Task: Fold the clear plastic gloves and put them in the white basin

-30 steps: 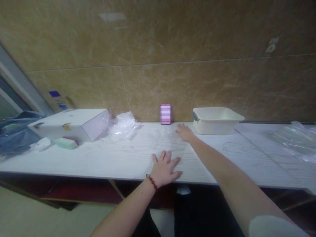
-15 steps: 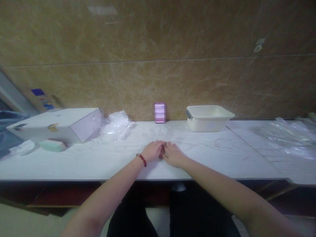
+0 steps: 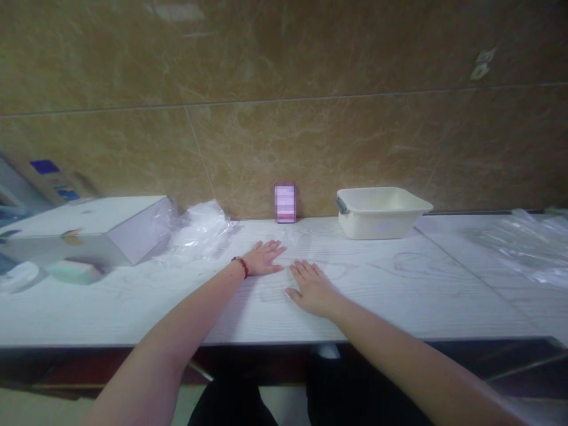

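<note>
My left hand point(image 3: 262, 258), with a red bead bracelet at the wrist, lies flat and open on the white tabletop point(image 3: 399, 296), fingers stretched toward the wall. My right hand point(image 3: 312, 288) lies flat just to its right and nearer to me, fingers spread. Both press on a thin clear plastic sheet point(image 3: 297, 260) that lies on the table and is hard to make out. Neither hand holds anything. A small pink striped box point(image 3: 284, 203) stands against the wall behind the hands.
A cream plastic tub point(image 3: 379, 212) sits at the back right of the hands. A white carton point(image 3: 84, 228) and crumpled clear plastic point(image 3: 202, 231) lie at the left, with a pale green block point(image 3: 68, 272) in front. More clear plastic film point(image 3: 528, 245) lies at the far right.
My right hand drew back from near the pink box to beside the left; the two met at the middle, then the left slid forward and the right stayed nearer. The view shifted slightly.
</note>
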Action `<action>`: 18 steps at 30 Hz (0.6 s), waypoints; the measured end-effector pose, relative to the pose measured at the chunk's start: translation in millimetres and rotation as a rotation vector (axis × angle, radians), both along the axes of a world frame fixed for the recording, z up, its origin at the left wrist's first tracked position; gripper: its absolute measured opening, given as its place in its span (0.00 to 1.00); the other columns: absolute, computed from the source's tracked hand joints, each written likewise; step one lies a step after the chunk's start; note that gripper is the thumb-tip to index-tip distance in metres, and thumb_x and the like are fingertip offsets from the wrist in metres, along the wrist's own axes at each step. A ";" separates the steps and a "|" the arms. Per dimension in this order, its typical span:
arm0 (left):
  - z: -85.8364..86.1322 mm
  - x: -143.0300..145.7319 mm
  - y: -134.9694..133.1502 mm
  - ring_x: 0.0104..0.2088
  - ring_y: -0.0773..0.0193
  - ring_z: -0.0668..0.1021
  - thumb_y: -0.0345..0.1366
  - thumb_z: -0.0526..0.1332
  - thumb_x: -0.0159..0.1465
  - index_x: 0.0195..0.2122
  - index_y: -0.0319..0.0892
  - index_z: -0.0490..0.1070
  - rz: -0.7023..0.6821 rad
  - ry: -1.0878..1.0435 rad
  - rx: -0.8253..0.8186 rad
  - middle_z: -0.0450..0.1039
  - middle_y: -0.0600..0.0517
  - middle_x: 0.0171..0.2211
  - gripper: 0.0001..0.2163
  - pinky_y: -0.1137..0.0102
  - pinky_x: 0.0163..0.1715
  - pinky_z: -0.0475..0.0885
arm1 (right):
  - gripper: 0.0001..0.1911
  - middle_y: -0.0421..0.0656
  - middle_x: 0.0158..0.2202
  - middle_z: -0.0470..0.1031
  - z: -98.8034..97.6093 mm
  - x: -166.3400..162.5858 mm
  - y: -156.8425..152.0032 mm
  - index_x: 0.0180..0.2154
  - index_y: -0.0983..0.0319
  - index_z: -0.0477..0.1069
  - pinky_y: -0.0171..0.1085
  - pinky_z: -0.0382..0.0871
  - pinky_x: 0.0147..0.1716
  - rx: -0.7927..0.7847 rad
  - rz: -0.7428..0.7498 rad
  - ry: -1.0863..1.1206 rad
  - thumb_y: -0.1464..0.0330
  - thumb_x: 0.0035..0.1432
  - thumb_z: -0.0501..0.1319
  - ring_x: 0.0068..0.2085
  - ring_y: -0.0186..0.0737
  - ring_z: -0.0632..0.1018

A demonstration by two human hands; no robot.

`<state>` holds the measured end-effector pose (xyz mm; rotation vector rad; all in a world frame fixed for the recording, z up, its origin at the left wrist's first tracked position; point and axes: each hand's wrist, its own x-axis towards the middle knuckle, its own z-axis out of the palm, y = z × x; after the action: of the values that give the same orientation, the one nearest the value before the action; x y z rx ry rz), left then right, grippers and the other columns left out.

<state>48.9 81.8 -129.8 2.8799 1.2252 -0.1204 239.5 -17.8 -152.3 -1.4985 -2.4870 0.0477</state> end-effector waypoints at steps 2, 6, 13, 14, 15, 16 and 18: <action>0.5 -5.6 8.3 0.57 0.58 0.44 0.56 0.40 0.54 0.56 0.48 0.39 0.020 0.012 0.000 0.37 0.47 0.58 0.31 0.58 0.51 0.40 | 0.34 0.49 0.57 0.45 0.4 -0.1 -0.1 0.55 0.67 0.48 0.47 0.36 0.52 -0.013 -0.006 0.000 0.52 0.53 0.36 0.56 0.47 0.47; 2.0 -13.1 23.4 0.57 0.60 0.45 0.55 0.40 0.55 0.56 0.46 0.40 0.057 0.024 -0.016 0.38 0.47 0.58 0.31 0.60 0.51 0.40 | 0.34 0.48 0.57 0.44 1.8 -0.3 -0.5 0.55 0.66 0.47 0.46 0.36 0.52 -0.020 -0.014 0.005 0.52 0.53 0.36 0.57 0.47 0.47; 2.3 -11.6 40.8 0.56 0.59 0.46 0.53 0.38 0.57 0.56 0.41 0.41 0.187 0.026 -0.003 0.39 0.46 0.58 0.30 0.60 0.51 0.40 | 0.34 0.47 0.57 0.44 2.2 0.1 -0.4 0.55 0.66 0.48 0.46 0.36 0.53 -0.034 -0.019 0.017 0.52 0.53 0.37 0.57 0.47 0.46; 2.3 -7.6 41.7 0.57 0.59 0.45 0.52 0.37 0.57 0.56 0.41 0.41 0.200 0.016 0.011 0.38 0.47 0.58 0.29 0.60 0.51 0.40 | 0.34 0.47 0.57 0.44 2.3 0.3 -0.4 0.55 0.66 0.48 0.46 0.36 0.53 -0.034 -0.020 0.019 0.52 0.53 0.37 0.57 0.47 0.46; 2.3 -2.3 42.1 0.57 0.60 0.44 0.51 0.36 0.58 0.56 0.42 0.41 0.197 0.004 0.029 0.38 0.47 0.58 0.28 0.60 0.52 0.39 | 0.34 0.47 0.57 0.44 2.3 0.5 -0.4 0.55 0.66 0.48 0.46 0.36 0.53 -0.032 -0.020 0.022 0.52 0.53 0.37 0.57 0.47 0.47; 2.4 4.3 42.1 0.57 0.61 0.44 0.51 0.36 0.58 0.56 0.42 0.41 0.176 -0.009 0.045 0.37 0.48 0.58 0.28 0.60 0.52 0.39 | 0.34 0.47 0.57 0.44 2.4 0.6 -0.3 0.55 0.66 0.48 0.46 0.36 0.53 -0.032 -0.021 0.025 0.52 0.52 0.38 0.57 0.47 0.47; 2.2 19.4 41.5 0.57 0.63 0.43 0.50 0.35 0.59 0.57 0.43 0.40 0.089 -0.024 0.049 0.38 0.49 0.58 0.27 0.61 0.52 0.37 | 0.33 0.47 0.57 0.45 2.2 0.6 -0.2 0.55 0.65 0.48 0.46 0.36 0.53 -0.028 -0.022 0.031 0.52 0.52 0.38 0.56 0.47 0.47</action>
<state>68.4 123.3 -127.6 2.8526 1.3687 -0.0547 240.1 -18.0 -150.1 -1.5250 -2.4551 0.1017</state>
